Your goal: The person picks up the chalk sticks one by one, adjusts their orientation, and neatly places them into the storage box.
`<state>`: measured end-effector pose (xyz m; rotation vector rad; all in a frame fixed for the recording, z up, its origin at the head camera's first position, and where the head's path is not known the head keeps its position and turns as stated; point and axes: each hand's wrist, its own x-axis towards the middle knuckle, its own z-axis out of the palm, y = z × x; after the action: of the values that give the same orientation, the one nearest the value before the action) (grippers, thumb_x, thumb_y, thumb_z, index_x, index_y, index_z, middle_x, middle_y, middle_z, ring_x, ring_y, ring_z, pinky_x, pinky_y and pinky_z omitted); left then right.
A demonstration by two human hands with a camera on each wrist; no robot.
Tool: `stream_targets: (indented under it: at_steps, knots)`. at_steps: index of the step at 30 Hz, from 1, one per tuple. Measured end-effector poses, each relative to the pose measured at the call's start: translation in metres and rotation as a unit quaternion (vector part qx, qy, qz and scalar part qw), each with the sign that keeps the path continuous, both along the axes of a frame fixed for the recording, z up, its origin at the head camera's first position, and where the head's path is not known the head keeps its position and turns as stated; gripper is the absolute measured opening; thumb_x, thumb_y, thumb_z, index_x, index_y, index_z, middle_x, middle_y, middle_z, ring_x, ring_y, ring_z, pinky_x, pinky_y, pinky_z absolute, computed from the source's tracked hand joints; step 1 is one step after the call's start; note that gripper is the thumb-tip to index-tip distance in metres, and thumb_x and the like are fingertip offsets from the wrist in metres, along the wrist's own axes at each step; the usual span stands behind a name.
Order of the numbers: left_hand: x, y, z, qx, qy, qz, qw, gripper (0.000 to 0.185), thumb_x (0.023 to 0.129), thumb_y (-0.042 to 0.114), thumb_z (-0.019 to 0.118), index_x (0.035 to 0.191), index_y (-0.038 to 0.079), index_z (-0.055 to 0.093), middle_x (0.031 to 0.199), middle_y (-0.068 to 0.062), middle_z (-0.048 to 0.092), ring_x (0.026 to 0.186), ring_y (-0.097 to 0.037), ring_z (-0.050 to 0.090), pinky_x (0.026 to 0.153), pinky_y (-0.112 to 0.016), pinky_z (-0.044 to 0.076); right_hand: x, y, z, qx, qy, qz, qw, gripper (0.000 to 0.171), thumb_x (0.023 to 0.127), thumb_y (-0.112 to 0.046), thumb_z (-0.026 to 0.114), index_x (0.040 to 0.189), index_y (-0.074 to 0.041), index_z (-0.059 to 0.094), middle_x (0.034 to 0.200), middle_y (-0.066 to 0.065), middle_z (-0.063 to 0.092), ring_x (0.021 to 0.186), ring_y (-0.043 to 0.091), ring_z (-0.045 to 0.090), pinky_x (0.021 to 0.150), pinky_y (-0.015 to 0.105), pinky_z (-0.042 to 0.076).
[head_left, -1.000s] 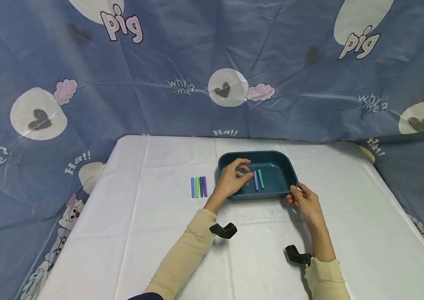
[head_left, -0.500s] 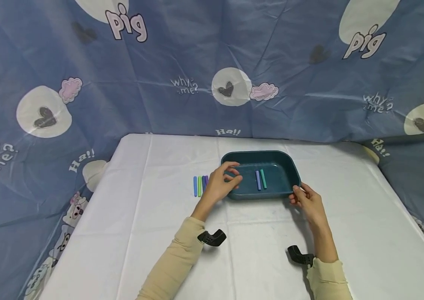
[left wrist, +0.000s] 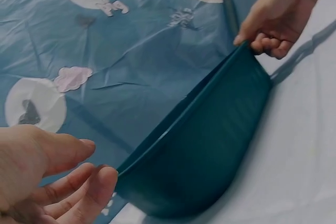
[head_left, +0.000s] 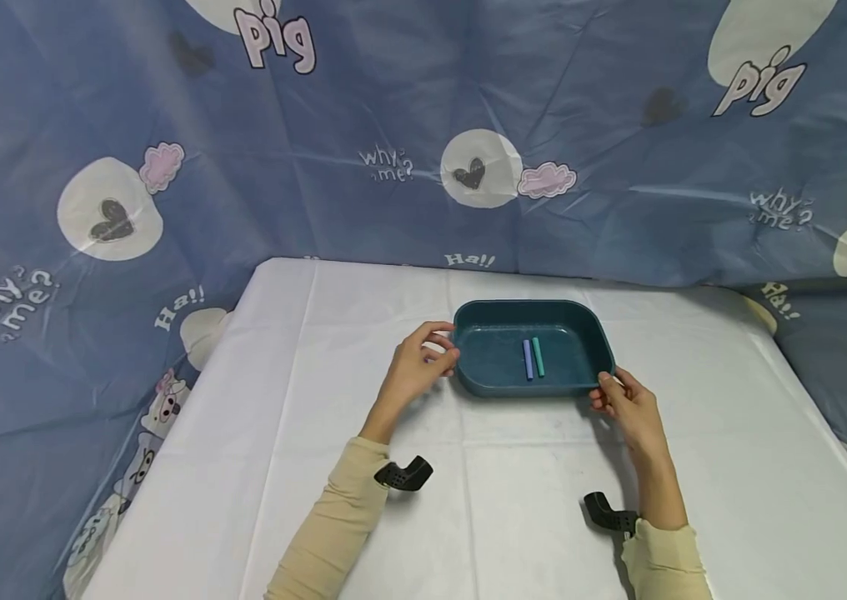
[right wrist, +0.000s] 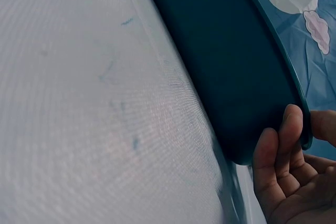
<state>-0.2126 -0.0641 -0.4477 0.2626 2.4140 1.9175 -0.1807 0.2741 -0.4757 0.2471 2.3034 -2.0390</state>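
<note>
- Your left hand (head_left: pixel 418 362), head view: held at the left end of the dark teal tray (head_left: pixel 491 358), fingers loosely bent, thumb apart from them, nothing seen in its grip. Whether the fingertips touch the rim cannot be told from here.
- Your right hand (head_left: pixel 629 412), same view: gripping the tray at its near right corner, thumb over the rim and the other fingers curled below it on the outside.
- Tray, same view: resting on the white-covered bench (head_left: pixel 521 492), between your two hands.
- Contents, same view: one violet stick (head_left: pixel 528 360) and one green stick (head_left: pixel 538 357) lie on the tray floor right of its middle, side by side and nearly parallel, a narrow gap between them.
- Surroundings, same view: you wear beige sleeves (head_left: pixel 341 517), with a black device (head_left: pixel 404 473) at your left wrist and a second black device (head_left: pixel 610 512) at your right. Behind the bench hangs a blue printed cloth (head_left: pixel 363 208).
- Left wrist view: your left thumb and fingers show a gap between them, one tip right by the near end of the tray rim. Your right hand pinches the far end.
- Right wrist view: your right fingertips press the outer wall near the corner; your thumb lies across the rim, partly hidden.
</note>
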Motion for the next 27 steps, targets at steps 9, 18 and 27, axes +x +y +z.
stream_targets:
  at_steps: [9,18,27]
  knots:
    - [-0.008,-0.021,0.003,-0.041,-0.032,0.024,0.9984,0.043,0.090,0.019,0.065,0.130,0.021,0.051,0.100,-0.009,0.060,0.069,-0.018,0.069,0.070,-0.044,0.058,0.000,0.008,0.000,0.000,-0.001,-0.017,1.000,0.063,0.095,-0.033,0.055,0.141,0.005,0.035,0.071,-0.011,0.067,0.063,-0.001,0.062,0.059,0.013,0.052]
    - [-0.013,-0.047,-0.002,-0.092,-0.062,0.039,0.9931,0.050,0.090,0.021,0.064,0.136,0.013,0.047,0.105,-0.011,0.059,0.073,-0.021,0.069,0.061,-0.032,0.055,-0.005,0.003,0.001,-0.022,-0.008,-0.021,1.000,0.061,0.096,-0.029,0.054,0.142,0.004,0.033,0.069,-0.010,0.066,0.062,0.000,0.062,0.060,0.014,0.053]
    - [-0.010,-0.056,-0.017,-0.156,-0.082,0.079,0.9812,0.050,0.089,0.016,0.065,0.136,0.009,0.050,0.104,-0.012,0.062,0.064,-0.014,0.066,0.059,-0.023,0.051,-0.005,0.000,-0.001,-0.025,-0.013,-0.013,1.000,0.061,0.096,-0.028,0.055,0.141,0.006,0.034,0.069,-0.010,0.066,0.062,0.000,0.062,0.061,0.014,0.053]
